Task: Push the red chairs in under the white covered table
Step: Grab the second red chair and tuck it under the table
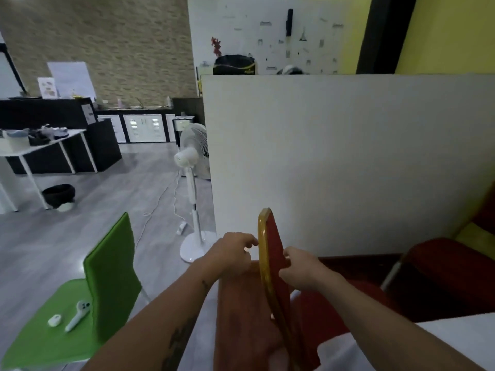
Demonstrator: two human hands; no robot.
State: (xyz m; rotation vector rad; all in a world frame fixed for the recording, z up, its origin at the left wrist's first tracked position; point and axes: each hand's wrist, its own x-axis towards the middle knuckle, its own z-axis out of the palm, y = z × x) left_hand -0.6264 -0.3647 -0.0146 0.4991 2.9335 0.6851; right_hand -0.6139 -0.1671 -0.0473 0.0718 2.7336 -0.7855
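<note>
A red chair with a gold frame stands right in front of me, its backrest (273, 253) seen edge-on. My left hand (235, 254) grips the gold edge from the back side. My right hand (301, 271) holds the red padded front. Its red seat (329, 311) reaches toward the white covered table (455, 328) at the lower right, whose corner shows. A second red chair (442, 266) stands farther right by the table, partly cut off.
A white partition (348, 162) rises just behind the chair. A green chair (109, 277) at my left carries a white controller (77, 314). A white standing fan (191, 162) and its cable lie left of the partition. A white desk (40, 151) stands far left.
</note>
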